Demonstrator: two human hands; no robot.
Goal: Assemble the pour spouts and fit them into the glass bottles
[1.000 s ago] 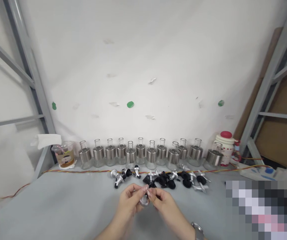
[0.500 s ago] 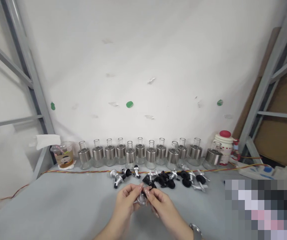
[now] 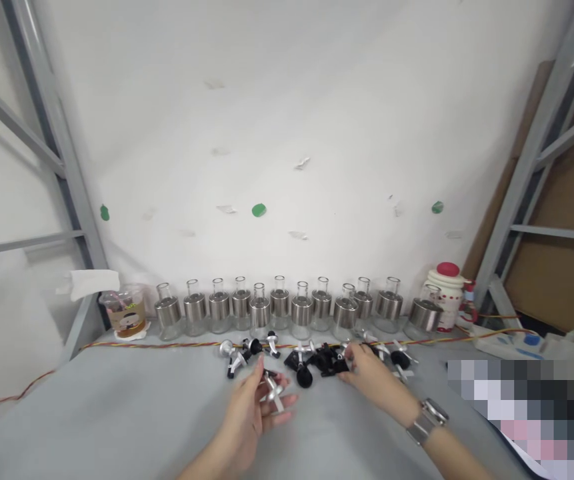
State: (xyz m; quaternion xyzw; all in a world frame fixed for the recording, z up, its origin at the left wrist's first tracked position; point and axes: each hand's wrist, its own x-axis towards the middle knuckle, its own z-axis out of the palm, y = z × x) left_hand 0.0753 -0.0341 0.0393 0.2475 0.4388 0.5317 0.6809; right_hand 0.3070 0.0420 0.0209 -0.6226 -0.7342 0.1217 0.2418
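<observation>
A silver pour spout (image 3: 273,393) rests in the cupped fingers of my left hand (image 3: 247,407), above the front of the grey table. My right hand (image 3: 371,380) is over the pile to the right, thumb and fingertips closing around a black pourer part (image 3: 341,364); the fingers partly hide what it is. Black and silver pourer parts (image 3: 324,359) lie heaped beside those fingers. A separate black round piece (image 3: 305,377) lies between my two hands. Several silver spouts with black ends (image 3: 238,361) form a smaller group beyond my left hand.
Several glass bottles with steel bands (image 3: 259,310) stand in a row by the wall. A plastic cup (image 3: 129,317) is at the left, a white jar with red lid (image 3: 447,300) at the right. A twisted wire (image 3: 167,344) crosses the table toward a power strip (image 3: 511,343).
My hands have parted. My left hand keeps the silver spout and has turned palm inward; my right hand has moved right and forward to the pile. A black round piece now lies nearer the front.
</observation>
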